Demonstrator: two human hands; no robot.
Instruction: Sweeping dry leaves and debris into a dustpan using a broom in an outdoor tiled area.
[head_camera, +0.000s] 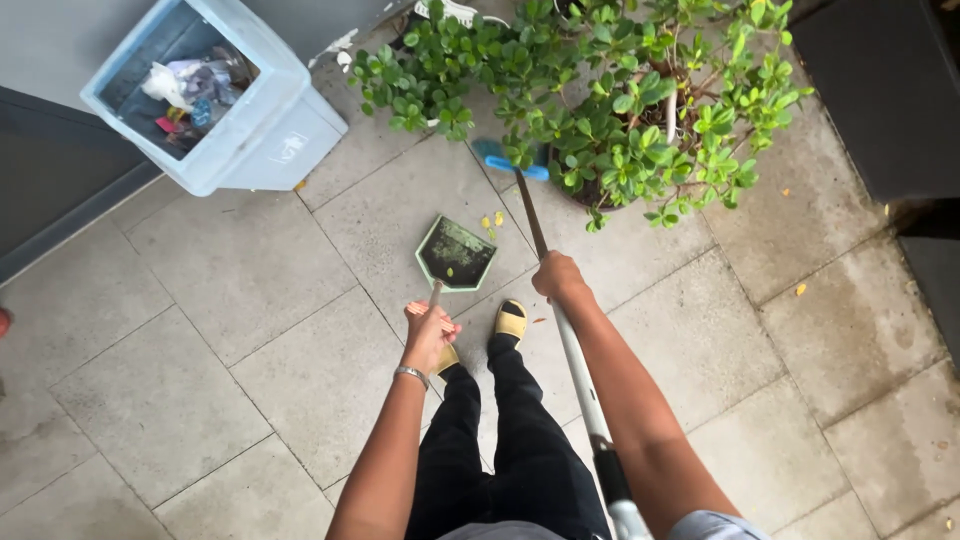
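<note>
My left hand (428, 332) grips the upright handle of a green dustpan (457, 254) that rests on the paved floor ahead of my feet. My right hand (558, 277) is closed around the long handle of a broom (534, 224). The broom's blue head (505, 158) sits on the floor under the leaves of a potted shrub (610, 90). A few yellow leaves (493, 222) lie on the tiles just past the dustpan's mouth, and small bits lie inside the pan.
A pale blue bin (262, 130) holding rubbish stands at the upper left against a grey wall. Dark planters or furniture (890, 100) line the right side. A yellow leaf (800, 289) lies on the tiles to the right. My feet wear yellow sandals (511, 320).
</note>
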